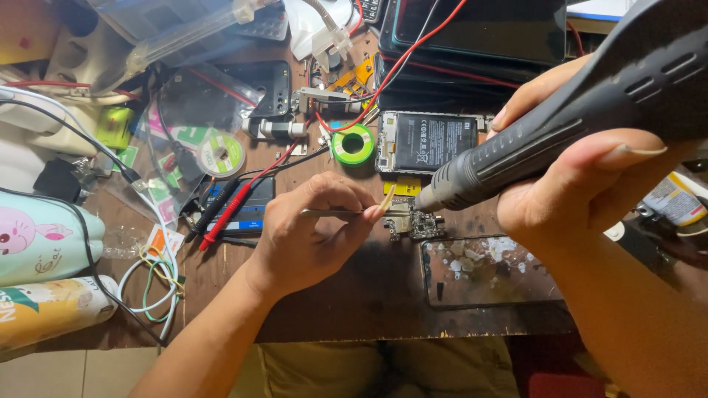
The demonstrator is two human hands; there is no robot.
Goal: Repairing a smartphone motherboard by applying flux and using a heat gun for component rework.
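Sitting on the brown wooden workbench (354,295) just below an opened phone, the small circuit board (414,223) has both tools converging on it. Hot-air rework handle (560,140), dark grey and ribbed, comes in from upper right; its metal nozzle tip hangs right over the board's top edge, contact unclear. Right hand (568,177) is wrapped firmly around the handle, thumb on top. Left hand (313,236) pinches metal tweezers (343,213) between thumb and fingers, tips pointing right at the board's left edge; a small pale strip sits at the tips, can't tell what it is.

Just above the board: opened phone (428,141) lying back-up, cover off, black battery exposed. Left of that, a green solder reel (352,144). Right below the board, a dark glass panel (487,271) flecked with white residue, flat on the bench.

Farther left: red and black multimeter probes (225,210) lying across a small dark device, a white tape roll (221,155), loose coiled wires (151,284). Far left edge: two pastel bottles (40,273) lying on their sides. Top: stacked dark phones or tablets (479,29), a red wire running over them. Bench generally cluttered with plastic bags and parts.
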